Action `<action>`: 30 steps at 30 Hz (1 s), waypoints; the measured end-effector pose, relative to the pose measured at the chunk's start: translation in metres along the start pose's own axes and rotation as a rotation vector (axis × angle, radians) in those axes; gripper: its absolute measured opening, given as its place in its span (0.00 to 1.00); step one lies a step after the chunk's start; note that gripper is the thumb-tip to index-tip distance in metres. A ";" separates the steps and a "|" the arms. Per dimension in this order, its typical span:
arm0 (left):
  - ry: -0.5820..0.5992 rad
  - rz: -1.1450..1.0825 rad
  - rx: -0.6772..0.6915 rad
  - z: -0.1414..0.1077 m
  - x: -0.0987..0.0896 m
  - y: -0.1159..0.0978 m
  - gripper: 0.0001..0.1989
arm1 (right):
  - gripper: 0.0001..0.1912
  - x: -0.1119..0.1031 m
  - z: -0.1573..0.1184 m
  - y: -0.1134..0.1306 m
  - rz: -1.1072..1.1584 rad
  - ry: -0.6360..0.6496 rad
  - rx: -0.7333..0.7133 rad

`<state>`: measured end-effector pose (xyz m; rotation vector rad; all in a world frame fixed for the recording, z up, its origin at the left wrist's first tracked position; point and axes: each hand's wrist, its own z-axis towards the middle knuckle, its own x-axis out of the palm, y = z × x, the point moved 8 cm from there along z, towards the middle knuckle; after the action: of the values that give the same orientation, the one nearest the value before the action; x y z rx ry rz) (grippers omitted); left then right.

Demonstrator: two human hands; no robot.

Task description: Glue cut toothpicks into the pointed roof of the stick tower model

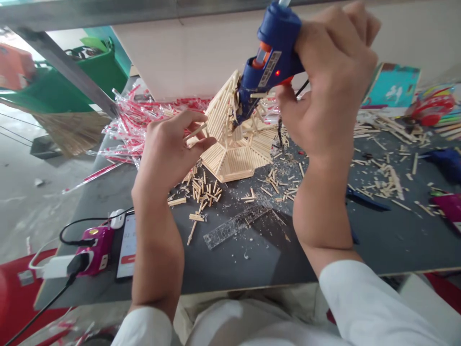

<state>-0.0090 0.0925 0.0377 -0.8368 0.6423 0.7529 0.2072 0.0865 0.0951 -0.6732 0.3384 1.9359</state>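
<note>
A blue glue gun [268, 62] with a lit red light is gripped in my right hand [327, 77]. Its nozzle points down and left, against or just in front of a model of thin wooden sticks [234, 161]. The model has slatted, angled panels and stands at the middle of the dark table. At its left side, my left hand [173, 146] pinches a short wooden stick [195, 132] between thumb and fingers. Cut stick pieces [205, 192] lie in front of the model, near a clear ruler [237, 225].
Red and clear plastic wrappers [133, 120] pile up at the back left. A magenta power strip [95, 247] with cables and a phone [126, 250] sit at the front left. Scattered sticks [392, 127] and a teal box [392, 86] are on the right. A metal bar [90, 14] crosses above.
</note>
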 end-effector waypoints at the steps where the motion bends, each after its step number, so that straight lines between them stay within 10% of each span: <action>1: -0.002 -0.006 0.006 0.000 0.001 0.000 0.16 | 0.26 0.002 -0.001 0.000 0.006 0.001 -0.016; 8: 0.042 -0.002 -0.009 0.000 0.005 0.003 0.18 | 0.24 0.004 -0.003 -0.001 0.034 -0.253 -0.107; 30: 0.066 0.011 -0.053 -0.001 -0.001 -0.003 0.19 | 0.22 -0.003 -0.003 0.008 0.033 -0.181 -0.154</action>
<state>-0.0072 0.0899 0.0395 -0.9101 0.6887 0.7573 0.2015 0.0794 0.0941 -0.5889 0.0887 2.0523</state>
